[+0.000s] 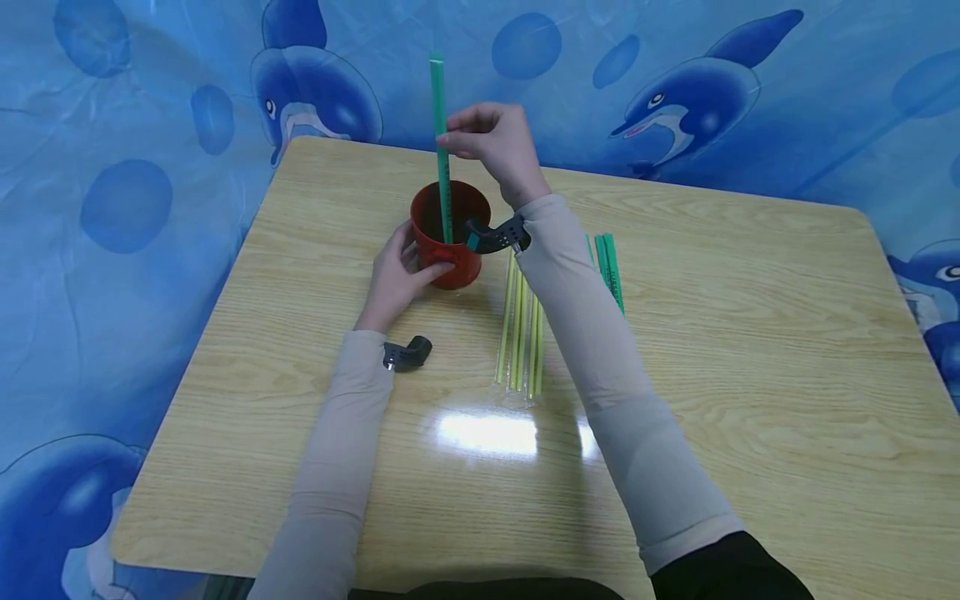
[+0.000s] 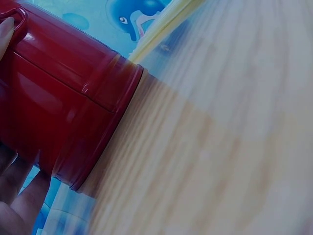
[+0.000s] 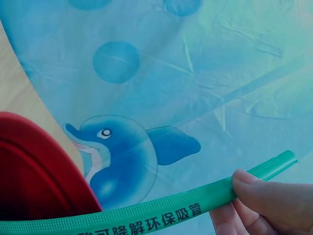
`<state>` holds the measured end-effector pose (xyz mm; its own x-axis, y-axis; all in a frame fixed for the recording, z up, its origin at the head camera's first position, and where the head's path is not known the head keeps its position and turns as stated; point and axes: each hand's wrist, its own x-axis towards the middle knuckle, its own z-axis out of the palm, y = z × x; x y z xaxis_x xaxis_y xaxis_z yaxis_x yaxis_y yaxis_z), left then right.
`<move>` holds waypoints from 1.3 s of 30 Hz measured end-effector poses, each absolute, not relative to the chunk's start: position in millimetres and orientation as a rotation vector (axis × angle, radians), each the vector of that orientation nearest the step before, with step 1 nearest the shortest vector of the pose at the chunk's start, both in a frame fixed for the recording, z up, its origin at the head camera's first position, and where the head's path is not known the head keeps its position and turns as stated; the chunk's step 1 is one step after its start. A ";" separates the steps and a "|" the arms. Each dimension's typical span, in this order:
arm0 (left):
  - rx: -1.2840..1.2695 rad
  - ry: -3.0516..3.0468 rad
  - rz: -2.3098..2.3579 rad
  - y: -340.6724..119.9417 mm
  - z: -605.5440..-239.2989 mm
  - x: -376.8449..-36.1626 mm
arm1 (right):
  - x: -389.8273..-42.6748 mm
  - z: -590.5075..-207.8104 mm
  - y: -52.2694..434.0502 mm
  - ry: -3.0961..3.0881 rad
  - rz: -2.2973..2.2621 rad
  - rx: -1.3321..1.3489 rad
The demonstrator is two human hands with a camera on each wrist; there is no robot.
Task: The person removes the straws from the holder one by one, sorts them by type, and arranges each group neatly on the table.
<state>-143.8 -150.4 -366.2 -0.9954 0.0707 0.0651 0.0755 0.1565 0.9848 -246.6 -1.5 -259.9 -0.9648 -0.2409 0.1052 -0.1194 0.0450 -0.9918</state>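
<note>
In the head view my left hand (image 1: pixel 393 279) grips the side of a red pot (image 1: pixel 467 267) standing on the table, thumb across its front. The left wrist view shows the pot's glossy wall (image 2: pixel 54 103) and a small loop near its top, with fingertips around it. My right hand (image 1: pixel 504 152) pinches a green-wrapped straw (image 1: pixel 440 100) between thumb and fingers. The straw stands nearly upright, its lower end inside the pot's mouth. In the right wrist view, dark printed characters run along the straw's wrapper (image 3: pixel 210 195), and its top end sticks out beyond the thumb.
Several yellow straws (image 1: pixel 519 333) in clear wrapping lie right of the pot. More green-wrapped straws (image 1: pixel 612 267) lie beyond them, partly hidden under my right forearm. A blue dolphin-print sheet (image 1: pixel 465 33) surrounds the wooden table (image 1: pixel 750 350).
</note>
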 end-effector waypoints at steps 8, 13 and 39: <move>-0.158 -2.360 -2.047 -150.1 -367.9 -144.5 | -242.3 -250.0 5.0 2.215 -2.094 -0.393; -0.150 -2.356 -2.052 -149.8 -366.7 -143.7 | -240.4 -245.6 9.1 2.192 -2.132 -0.431; -0.164 -2.309 -2.075 -153.3 -395.3 -158.6 | -228.9 -235.9 38.1 2.076 -2.382 -0.370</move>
<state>-158.6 -153.3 -395.3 -0.9939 0.0563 0.0946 0.1001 0.1034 0.9896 -228.9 38.1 -235.9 -0.9722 -0.1217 0.2002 -0.1817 -0.1479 -0.9722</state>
